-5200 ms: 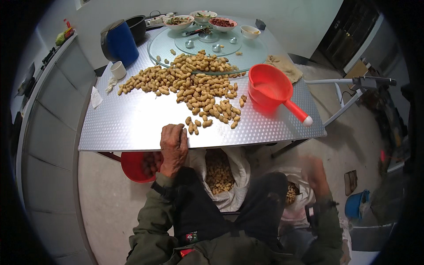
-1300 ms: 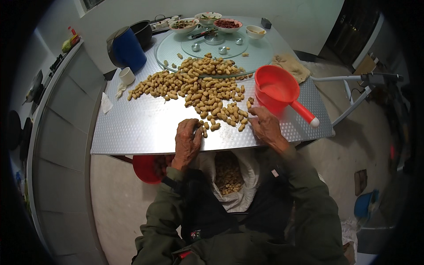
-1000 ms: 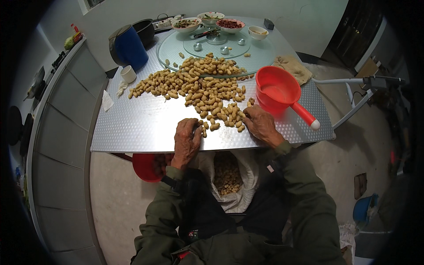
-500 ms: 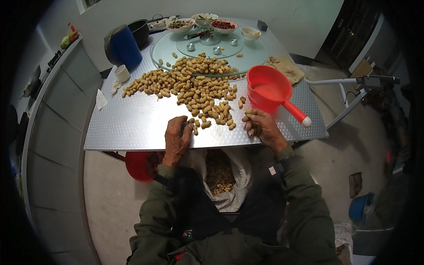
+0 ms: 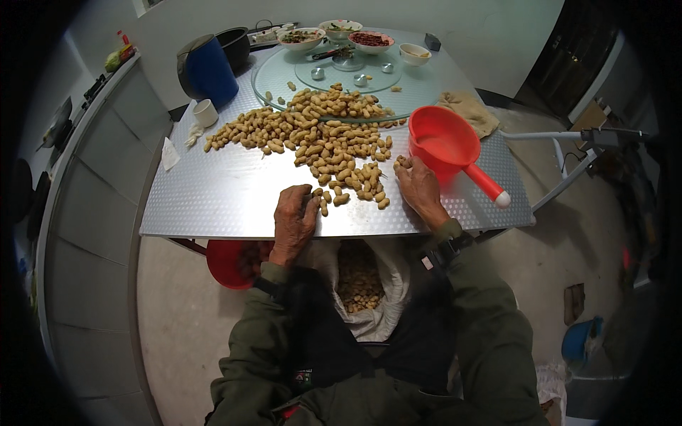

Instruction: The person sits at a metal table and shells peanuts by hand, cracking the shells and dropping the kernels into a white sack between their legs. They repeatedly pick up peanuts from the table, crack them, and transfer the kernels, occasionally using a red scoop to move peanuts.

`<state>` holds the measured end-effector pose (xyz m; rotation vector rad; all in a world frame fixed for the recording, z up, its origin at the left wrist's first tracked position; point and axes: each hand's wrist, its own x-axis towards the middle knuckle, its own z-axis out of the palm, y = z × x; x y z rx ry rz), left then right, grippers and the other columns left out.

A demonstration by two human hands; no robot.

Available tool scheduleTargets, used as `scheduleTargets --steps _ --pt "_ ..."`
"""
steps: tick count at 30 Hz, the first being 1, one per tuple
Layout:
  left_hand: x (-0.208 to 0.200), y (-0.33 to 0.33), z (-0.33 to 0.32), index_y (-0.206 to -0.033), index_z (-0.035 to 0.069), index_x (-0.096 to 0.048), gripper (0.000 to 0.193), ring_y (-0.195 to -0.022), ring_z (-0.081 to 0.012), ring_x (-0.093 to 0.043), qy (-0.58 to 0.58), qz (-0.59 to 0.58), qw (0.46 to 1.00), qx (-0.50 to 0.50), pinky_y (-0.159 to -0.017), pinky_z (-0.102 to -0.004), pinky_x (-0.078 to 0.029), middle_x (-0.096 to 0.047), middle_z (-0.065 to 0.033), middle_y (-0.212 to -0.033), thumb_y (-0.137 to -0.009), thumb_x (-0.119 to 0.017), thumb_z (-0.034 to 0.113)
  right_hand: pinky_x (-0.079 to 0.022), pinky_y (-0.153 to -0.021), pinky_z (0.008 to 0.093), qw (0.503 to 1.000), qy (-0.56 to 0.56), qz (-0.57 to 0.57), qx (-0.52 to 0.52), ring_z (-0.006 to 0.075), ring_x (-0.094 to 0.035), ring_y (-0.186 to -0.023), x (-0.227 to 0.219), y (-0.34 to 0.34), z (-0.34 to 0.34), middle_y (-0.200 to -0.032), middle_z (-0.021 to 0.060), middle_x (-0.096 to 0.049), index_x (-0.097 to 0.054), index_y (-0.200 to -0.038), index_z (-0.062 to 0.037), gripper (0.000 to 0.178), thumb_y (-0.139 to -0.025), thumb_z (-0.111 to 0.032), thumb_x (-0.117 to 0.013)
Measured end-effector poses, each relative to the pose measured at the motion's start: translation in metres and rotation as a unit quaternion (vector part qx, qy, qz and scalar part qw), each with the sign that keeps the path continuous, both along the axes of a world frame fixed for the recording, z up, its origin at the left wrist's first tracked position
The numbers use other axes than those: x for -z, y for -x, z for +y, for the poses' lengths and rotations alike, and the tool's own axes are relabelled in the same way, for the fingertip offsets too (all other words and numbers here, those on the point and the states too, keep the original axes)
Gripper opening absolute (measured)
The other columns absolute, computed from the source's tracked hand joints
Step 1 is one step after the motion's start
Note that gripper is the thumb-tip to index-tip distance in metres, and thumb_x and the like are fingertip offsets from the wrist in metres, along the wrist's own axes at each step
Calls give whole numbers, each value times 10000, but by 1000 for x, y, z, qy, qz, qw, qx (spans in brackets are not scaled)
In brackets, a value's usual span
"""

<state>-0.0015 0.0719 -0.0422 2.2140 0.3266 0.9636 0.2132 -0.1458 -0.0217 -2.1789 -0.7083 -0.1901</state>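
A heap of unshelled peanuts (image 5: pixel 334 145) spreads across the patterned metal table (image 5: pixel 234 188), partly over the glass turntable (image 5: pixel 273 67). My left hand (image 5: pixel 293 220) rests at the table's near edge, beside a few loose peanuts. Its fingers are curled in, and whatever they may hold is hidden. To the right of the heap, my right hand (image 5: pixel 422 188) pinches a peanut (image 5: pixel 403 162) at its fingertips. Right beside that hand stands a red plastic dipper (image 5: pixel 444 138), its white-tipped handle pointing toward the near right.
An open white sack (image 5: pixel 389 312) holding peanuts stands between my knees, with a red basin (image 5: pixel 226 266) under the table. Bowls of food (image 5: pixel 371 42) sit on the turntable. At the far left are a blue container (image 5: pixel 206 71) and a white cup (image 5: pixel 205 113). A cloth (image 5: pixel 469 113) lies behind the dipper.
My right hand has moved forward, toward the dipper and the loose peanuts beside it. The left hand has stayed near the same spot. The whole view has shifted slightly.
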Motion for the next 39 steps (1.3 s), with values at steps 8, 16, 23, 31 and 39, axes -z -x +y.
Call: scheduleTargets --steps 8,16,23,31,39 --pt "-4 1 -1 -1170 -16 -695 259 -1078 -366 -671 -7 1 1000 0 -912 -434 -564 -690 -204 -1131 -929 -727 75 -525 -707 559 989 140 -44 5 473 -686 -834 -2 -10 9 -884 270 -695 -603 -968 9 291 -968 -269 -687" --pt "-6 2 -2 -1205 -34 -693 283 -1055 -354 -707 -32 13 999 -2 -908 -431 -587 -705 -225 -1146 -952 -714 91 -406 -424 226 809 -307 488 -120 71 -588 -648 -18 9 -18 -903 69 -667 -596 -972 -75 137 -980 -193 -666" --pt "-6 2 -4 -1186 -23 -692 274 -1071 -356 -683 -26 13 1000 1 -918 -437 -568 -694 -207 -1133 -932 -726 74 -447 -436 209 760 -374 512 -140 80 -582 -627 -32 18 -20 -902 66 -641 -608 -1052 -64 147 -973 -166 -677" --pt "-5 1 -6 -1173 -2 -700 272 -1090 -367 -664 14 7 1000 9 -933 -443 -552 -693 -193 -1125 -907 -731 48 -520 -647 391 958 -43 240 -151 232 -675 -723 -21 17 23 -892 114 -718 -672 -1139 -46 313 -978 -311 -710" --pt "-19 -5 -10 -1190 14 -700 293 -1121 -368 -630 -66 7 997 36 -945 -452 -530 -677 -170 -1147 -903 -745 56 -543 -794 498 979 25 152 -137 381 -718 -883 -6 7 15 -953 216 -728 -620 -1148 -15 373 -961 -334 -671"
